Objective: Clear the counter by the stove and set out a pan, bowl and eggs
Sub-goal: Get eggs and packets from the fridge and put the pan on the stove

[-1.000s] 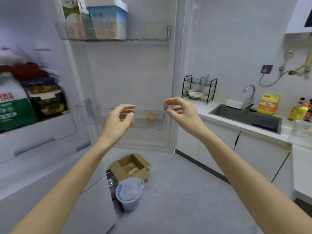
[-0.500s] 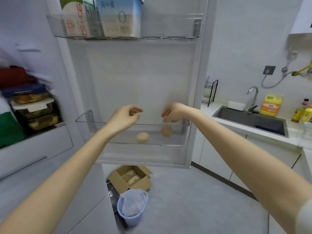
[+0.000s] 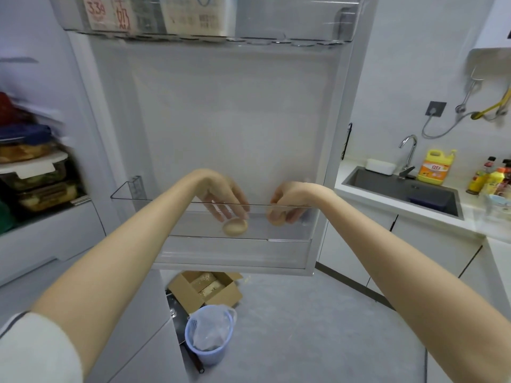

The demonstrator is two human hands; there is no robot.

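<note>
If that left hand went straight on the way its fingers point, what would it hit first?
Probably the left egg lying in the clear door bin: the left hand points its fingers down at it, almost touching. Depth through the plastic is unclear. The right hand grips the other egg.

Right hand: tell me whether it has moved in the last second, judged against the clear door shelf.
Yes. The right hand has dropped from above the door shelf rim into the shelf, fingers now curled round an egg.
</note>
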